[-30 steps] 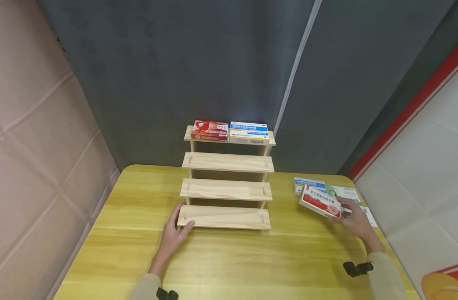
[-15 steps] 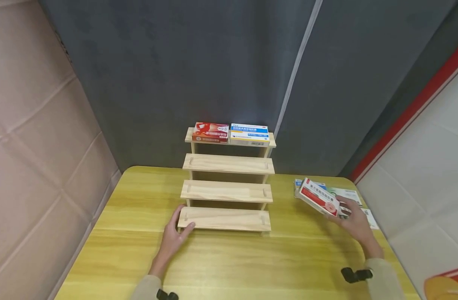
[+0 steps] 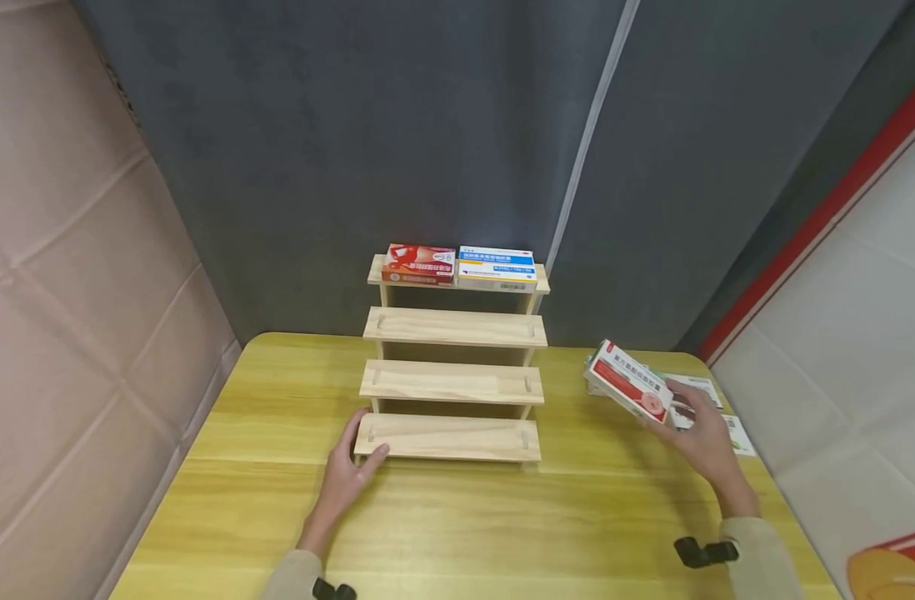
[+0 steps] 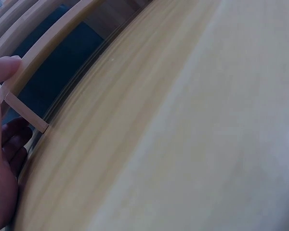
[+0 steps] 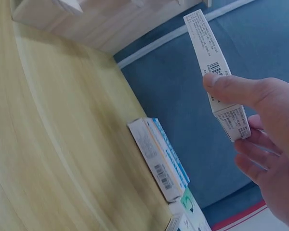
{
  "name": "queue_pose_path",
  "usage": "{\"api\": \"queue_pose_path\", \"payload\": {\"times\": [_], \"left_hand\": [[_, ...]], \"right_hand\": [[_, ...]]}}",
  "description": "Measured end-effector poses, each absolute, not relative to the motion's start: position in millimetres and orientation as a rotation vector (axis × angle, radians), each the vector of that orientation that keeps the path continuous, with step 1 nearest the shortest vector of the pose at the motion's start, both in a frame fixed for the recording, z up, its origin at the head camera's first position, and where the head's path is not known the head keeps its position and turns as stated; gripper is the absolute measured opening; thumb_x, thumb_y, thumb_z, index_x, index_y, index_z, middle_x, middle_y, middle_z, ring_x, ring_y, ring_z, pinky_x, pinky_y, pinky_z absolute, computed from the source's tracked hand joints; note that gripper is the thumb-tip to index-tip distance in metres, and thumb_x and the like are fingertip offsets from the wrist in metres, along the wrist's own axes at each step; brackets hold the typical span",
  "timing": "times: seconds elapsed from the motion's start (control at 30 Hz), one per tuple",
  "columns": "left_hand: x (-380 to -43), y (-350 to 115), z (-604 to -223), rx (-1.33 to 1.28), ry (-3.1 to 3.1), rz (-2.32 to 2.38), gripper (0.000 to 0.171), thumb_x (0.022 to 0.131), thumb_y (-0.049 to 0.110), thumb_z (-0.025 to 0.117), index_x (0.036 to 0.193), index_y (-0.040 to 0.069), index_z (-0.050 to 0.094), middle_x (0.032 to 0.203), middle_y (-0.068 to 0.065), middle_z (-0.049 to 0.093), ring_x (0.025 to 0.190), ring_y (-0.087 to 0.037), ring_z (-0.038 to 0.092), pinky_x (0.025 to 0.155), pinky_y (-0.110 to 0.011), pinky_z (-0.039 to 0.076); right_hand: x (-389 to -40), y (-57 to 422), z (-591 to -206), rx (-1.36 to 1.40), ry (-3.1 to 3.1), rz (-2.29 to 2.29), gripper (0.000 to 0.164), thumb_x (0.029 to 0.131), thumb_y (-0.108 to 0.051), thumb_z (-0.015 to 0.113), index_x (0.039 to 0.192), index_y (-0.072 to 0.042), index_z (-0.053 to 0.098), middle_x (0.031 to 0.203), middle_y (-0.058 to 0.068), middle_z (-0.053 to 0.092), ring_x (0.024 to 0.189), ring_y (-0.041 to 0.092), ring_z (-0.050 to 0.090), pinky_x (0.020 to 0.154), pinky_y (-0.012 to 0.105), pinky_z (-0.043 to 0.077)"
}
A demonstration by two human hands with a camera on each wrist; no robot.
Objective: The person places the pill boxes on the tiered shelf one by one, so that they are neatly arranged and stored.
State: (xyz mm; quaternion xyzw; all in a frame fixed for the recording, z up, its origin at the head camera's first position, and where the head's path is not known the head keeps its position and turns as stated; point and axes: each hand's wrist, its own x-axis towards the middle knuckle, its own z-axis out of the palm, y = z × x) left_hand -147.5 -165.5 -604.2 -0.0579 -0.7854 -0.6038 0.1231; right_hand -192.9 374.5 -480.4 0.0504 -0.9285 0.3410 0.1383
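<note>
Pale wood stand, head view: four steps, upright on the desk, before a dark backdrop.
Top step, head view: carries a red carton at the left and a blue-and-white carton at the right, both lying flat, side by side.
Left hand, head view: at the left end of the lowest step; thumb over the front edge, fingers round the side, gripping the stand.
Right hand, head view: fingers clamped on one end of a red-and-white carton.
Held carton, head view: right of the stand, well apart from it; tilted, printed face showing.
Right end of desk, head view: further packs, partly covered by the held carton and the right hand.
Stand edge, left wrist view: thumb pressed to the step's edge; the other fingers bent behind the upright.
Barcode side, right wrist view: thumb lies across it; other fingers at the opposite side; carton raised off the desk.
Packs on desk, right wrist view: a second blue-and-white carton lies below the held one, with a green-and-white pack just beside it.
</note>
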Motion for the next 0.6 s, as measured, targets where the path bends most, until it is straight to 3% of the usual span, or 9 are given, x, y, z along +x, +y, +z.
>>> {"api": "queue_pose_path", "payload": {"times": [0.1,0.4,0.6], "left_hand": [[-148,-166,-604,-0.178,-2.284,-1.766,0.076,0.093,0.013,0.073,0.156,0.000,0.032,0.157,-0.024,0.042,0.143,-0.041,0.042,0.112,-0.005,0.029],[-148,-166,-605,-0.183,-2.289,-1.757,0.075,0.094,0.012,0.072,0.156,0.000,0.031,0.158,-0.024,0.040,0.145,-0.042,0.040,0.113,-0.005,0.027],[-148,-165,-606,-0.174,-2.296,-1.752,0.076,0.094,0.014,0.072,0.156,0.002,0.031,0.158,-0.024,0.040,0.145,-0.042,0.039,0.113,-0.005,0.026]], "right_hand": [[-192,369,-477,0.174,-2.644,0.996,0.078,0.076,-0.017,0.090,0.140,0.004,0.052,0.134,0.024,0.054,0.114,0.039,0.057,0.085,-0.004,0.034],[-189,348,-460,0.220,-2.577,0.970,0.075,0.074,-0.014,0.091,0.139,0.000,0.057,0.132,0.022,0.058,0.112,0.030,0.054,0.088,-0.005,0.034],[-187,334,-451,0.244,-2.585,0.911,0.076,0.075,-0.015,0.091,0.141,-0.003,0.056,0.134,0.022,0.058,0.116,0.039,0.058,0.088,0.006,0.035]]}}
